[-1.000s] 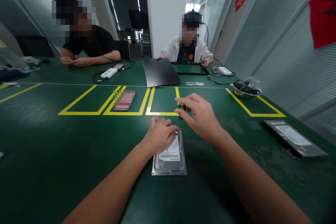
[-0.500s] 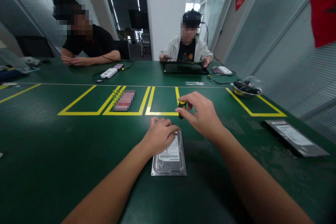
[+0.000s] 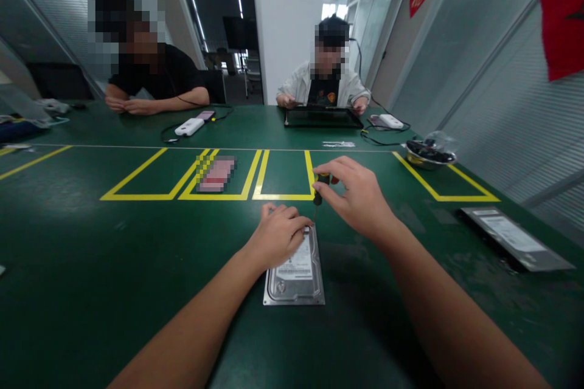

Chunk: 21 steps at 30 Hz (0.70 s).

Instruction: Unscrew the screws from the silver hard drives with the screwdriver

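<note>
A silver hard drive [image 3: 298, 290] with a white label lies flat on the green table. Across its upper end is my left hand [image 3: 279, 236], palm down, fingers curled over the drive and steadying it. The thumb or fingertips reach the drive's top right corner. Pinched in my right hand [image 3: 358, 194] is a small screwdriver [image 3: 318, 197] with a black and yellow handle. Its thin shaft slants down to that same corner, close to my left fingertips. Whether the tip sits in a screw is too small to tell.
On the right lies a second hard drive [image 3: 508, 234]; behind it stands a metal bowl [image 3: 429, 161] of dark parts. Yellow tape [image 3: 137, 197] marks bays on the table, one under a blurred pink item [image 3: 217, 174]. Two people sit opposite, one holding a black panel [image 3: 323, 118].
My right hand and the screwdriver handle have shifted slightly right and up, tilting the screwdriver more. My left hand and the hard drive stay in place.
</note>
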### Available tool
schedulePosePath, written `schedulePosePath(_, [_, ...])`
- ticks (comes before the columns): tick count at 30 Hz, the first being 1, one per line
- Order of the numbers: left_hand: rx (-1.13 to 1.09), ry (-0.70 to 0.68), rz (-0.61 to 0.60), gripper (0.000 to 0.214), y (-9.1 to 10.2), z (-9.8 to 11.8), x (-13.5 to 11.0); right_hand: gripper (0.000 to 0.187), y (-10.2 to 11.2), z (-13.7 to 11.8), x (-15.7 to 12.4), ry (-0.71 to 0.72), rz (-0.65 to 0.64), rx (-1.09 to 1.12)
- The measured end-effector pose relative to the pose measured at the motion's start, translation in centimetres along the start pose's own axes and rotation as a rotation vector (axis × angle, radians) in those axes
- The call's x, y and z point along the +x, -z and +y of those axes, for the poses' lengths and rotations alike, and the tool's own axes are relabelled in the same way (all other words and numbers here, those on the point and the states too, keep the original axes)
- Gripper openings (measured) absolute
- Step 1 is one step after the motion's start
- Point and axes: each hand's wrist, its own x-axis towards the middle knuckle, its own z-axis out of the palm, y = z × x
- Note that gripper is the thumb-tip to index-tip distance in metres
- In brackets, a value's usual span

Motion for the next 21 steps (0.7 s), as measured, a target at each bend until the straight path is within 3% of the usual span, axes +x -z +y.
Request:
schedulePosePath(4, [-0.01, -0.009, 0.01, 0.027, -0.11, -0.06, -0.03, 0.03, 0.44, 0.43, 0.04, -0.056, 0.001, -0.05])
schedulePosePath(7, [-0.011, -0.004, 0.006, 0.026, -0.19, -0.08, -0.01, 0.028, 0.5, 0.64, 0.07, -0.093, -0.001, -0.037])
schedulePosePath(13, [-0.011, 0.003, 0.006, 0.026, -0.13, -0.01, 0.0, 0.017, 0.22, 0.61, 0.13, -0.052, 0.022, 0.037])
schedulePosePath(21, [-0.01, -0.004, 0.0, 0.027, 0.0, -0.02, -0.05, 0.034, 0.53, 0.86, -0.05, -0.024, -0.053, 0.097])
